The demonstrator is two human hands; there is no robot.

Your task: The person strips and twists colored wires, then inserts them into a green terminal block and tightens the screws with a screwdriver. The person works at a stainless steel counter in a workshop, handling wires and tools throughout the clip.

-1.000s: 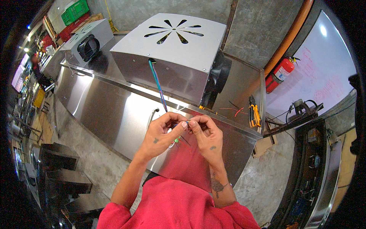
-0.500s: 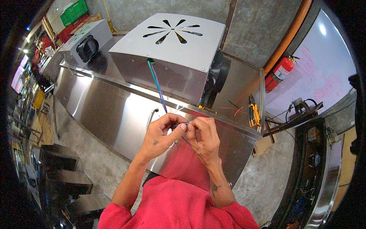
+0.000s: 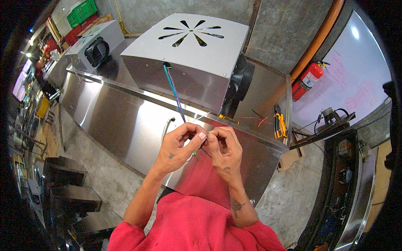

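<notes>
A bundle of thin coloured wires [image 3: 173,90] runs out of a hole in the front of a shiny steel fan housing [image 3: 188,54] and down to my hands. My left hand [image 3: 178,146] pinches the wire ends between thumb and fingers. My right hand [image 3: 224,150] meets it fingertip to fingertip and grips the same wire ends. A green bit shows just below my left fingers. Both hands hover over the front edge of the steel cabinet [image 3: 125,121].
Yellow-handled pliers [image 3: 279,125] and loose red wire scraps [image 3: 259,121] lie on the cabinet top to the right. A second housing [image 3: 94,44] stands at the back left. A red fire extinguisher [image 3: 307,79] leans by the wall. Steel stools [image 3: 63,188] stand at the left.
My hands have stayed at the wire ends. The right hand's fingers have curled in closer to the left hand's fingertips.
</notes>
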